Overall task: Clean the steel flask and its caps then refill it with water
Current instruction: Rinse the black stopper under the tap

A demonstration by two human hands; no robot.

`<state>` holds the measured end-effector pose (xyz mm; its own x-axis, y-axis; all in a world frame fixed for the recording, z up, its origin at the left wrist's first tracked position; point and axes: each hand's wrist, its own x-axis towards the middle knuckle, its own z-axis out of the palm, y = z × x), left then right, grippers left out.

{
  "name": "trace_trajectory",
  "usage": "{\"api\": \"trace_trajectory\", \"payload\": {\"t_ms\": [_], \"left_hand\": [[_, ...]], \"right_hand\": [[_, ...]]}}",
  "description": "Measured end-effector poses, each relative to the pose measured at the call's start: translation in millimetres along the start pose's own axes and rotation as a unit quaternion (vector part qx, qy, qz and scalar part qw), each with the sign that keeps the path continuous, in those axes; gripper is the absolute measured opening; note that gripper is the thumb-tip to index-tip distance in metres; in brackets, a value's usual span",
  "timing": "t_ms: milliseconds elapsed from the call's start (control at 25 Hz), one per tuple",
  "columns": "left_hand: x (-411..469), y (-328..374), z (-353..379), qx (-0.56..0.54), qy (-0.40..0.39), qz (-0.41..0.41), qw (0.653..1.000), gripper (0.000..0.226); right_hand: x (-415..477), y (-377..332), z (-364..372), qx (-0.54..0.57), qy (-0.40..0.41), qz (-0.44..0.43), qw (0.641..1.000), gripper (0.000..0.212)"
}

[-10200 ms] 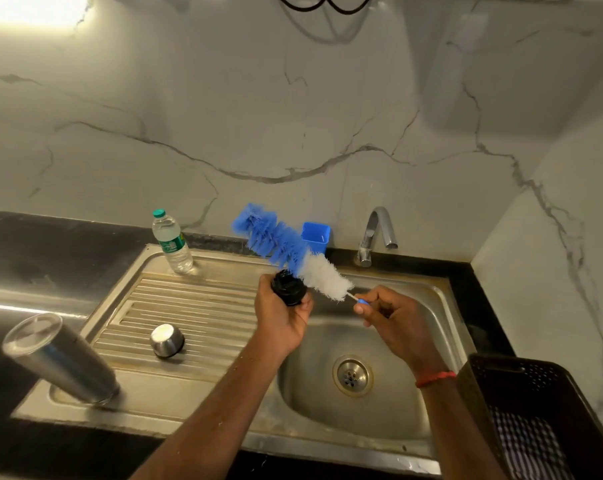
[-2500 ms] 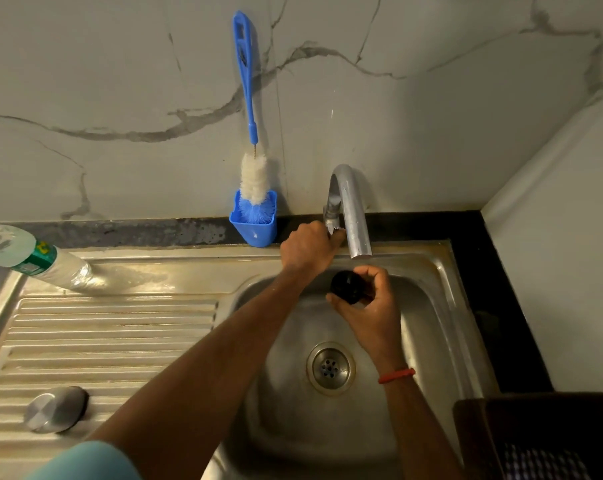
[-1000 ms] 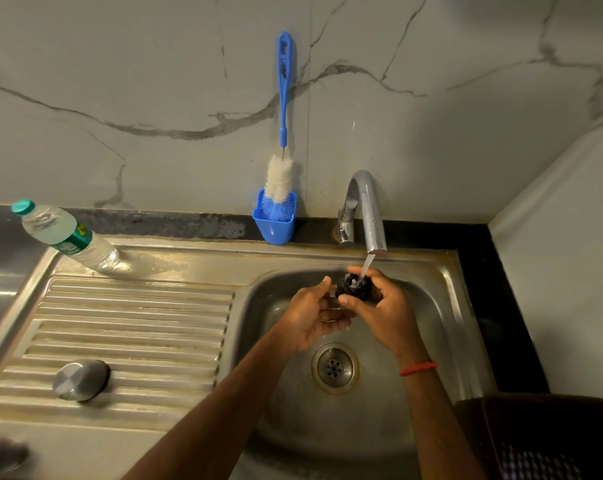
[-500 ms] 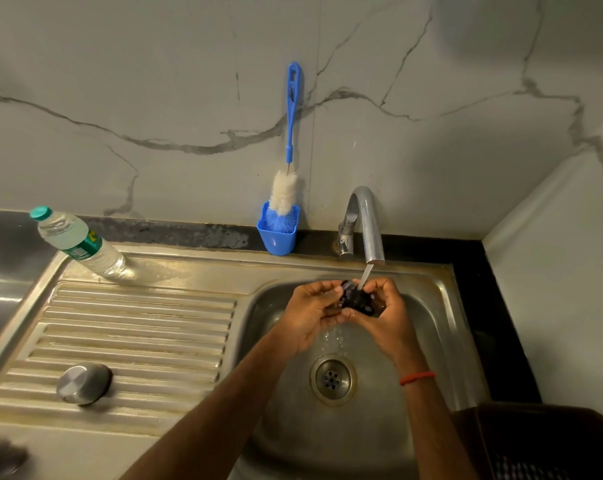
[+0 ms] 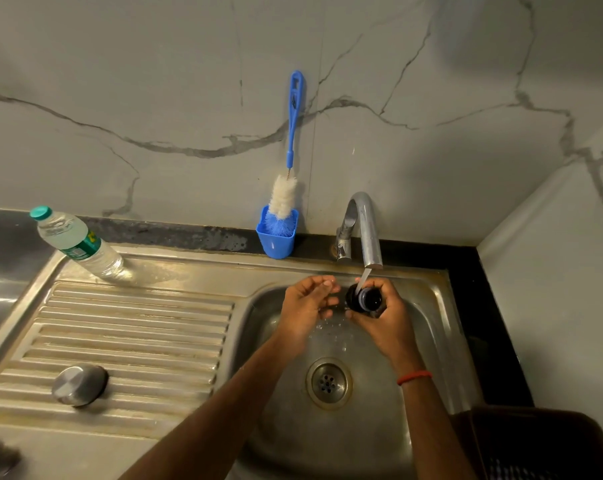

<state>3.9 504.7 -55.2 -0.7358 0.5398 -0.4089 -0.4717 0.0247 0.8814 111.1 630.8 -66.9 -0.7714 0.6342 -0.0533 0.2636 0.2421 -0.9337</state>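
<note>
1. Near edge: a dark basket [image 5: 535, 445] sits at the right corner, partly cut off by the frame.
2. Drainboard [image 5: 137, 334]: a steel cap [image 5: 79, 384] lies on the ribs at the left, well apart from both hands.
3. Sink basin [image 5: 435, 341]: the drain [image 5: 328, 382] is at the centre, and both forearms reach over it.
4. Left grip [image 5: 303, 306]: the fingers are loosely curled and hold nothing. It sits just beside the black cap, and contact cannot be confirmed.
5. Right grip [image 5: 390, 323]: the fingers and thumb are curled round the black cap [image 5: 365, 299] and hold it over the rear of the basin.
6. Water stream [image 5: 362, 280]: it runs from the tap [image 5: 362, 223] directly onto the black cap.
7. Rear rim: a plastic water bottle [image 5: 76, 242] with a green lid stands at the left.
8. Dark worktop [image 5: 483, 306]: a blue holder [image 5: 276, 242] stands left of the tap. A bottle brush [image 5: 286, 199] rests in it bristles down, with its handle against the marble wall [image 5: 154, 81].
</note>
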Motion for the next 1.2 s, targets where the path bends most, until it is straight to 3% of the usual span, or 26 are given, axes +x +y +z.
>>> {"api": "trace_trajectory", "payload": {"t_ms": [120, 280, 480, 600, 760, 920, 1080, 1200], "left_hand": [[-2.8, 1.8, -3.0, 0.003, 0.003, -0.021, 1.000, 0.016], [-1.5, 1.0, -11.1, -0.010, 0.015, -0.044, 0.999, 0.021], [0.0, -2.5, -5.8, -0.049, 0.063, -0.089, 0.993, 0.018], [2.8, 0.1, -5.8, -0.050, 0.082, -0.089, 0.991, 0.018], [3.3, -0.8, -9.4, -0.047, 0.081, -0.088, 0.992, 0.021], [4.6, 0.6, -12.4, -0.042, 0.091, -0.092, 0.991, 0.021], [3.4, -0.6, -9.9, -0.043, 0.082, -0.086, 0.992, 0.021], [5.2, -0.3, -12.1, -0.038, 0.085, -0.084, 0.992, 0.021]], "right_hand": [[-1.9, 4.9, -5.2, -0.018, -0.041, -0.017, 0.999, 0.054], [0.0, -3.8, 2.5, -0.034, -0.009, -0.005, 0.999, 0.056], [4.3, -8.7, -5.3, -0.096, -0.118, -0.022, 0.988, 0.055], [6.5, -14.4, -2.0, -0.108, -0.058, -0.015, 0.992, 0.058], [-1.6, -11.5, -2.1, -0.124, -0.117, -0.045, 0.984, 0.056], [5.2, -22.0, 6.0, -0.154, -0.017, -0.023, 0.988, 0.053], [2.8, -24.3, -0.1, -0.161, -0.122, -0.062, 0.977, 0.056], [7.5, -26.9, 0.9, -0.183, -0.032, -0.022, 0.982, 0.055]]}}
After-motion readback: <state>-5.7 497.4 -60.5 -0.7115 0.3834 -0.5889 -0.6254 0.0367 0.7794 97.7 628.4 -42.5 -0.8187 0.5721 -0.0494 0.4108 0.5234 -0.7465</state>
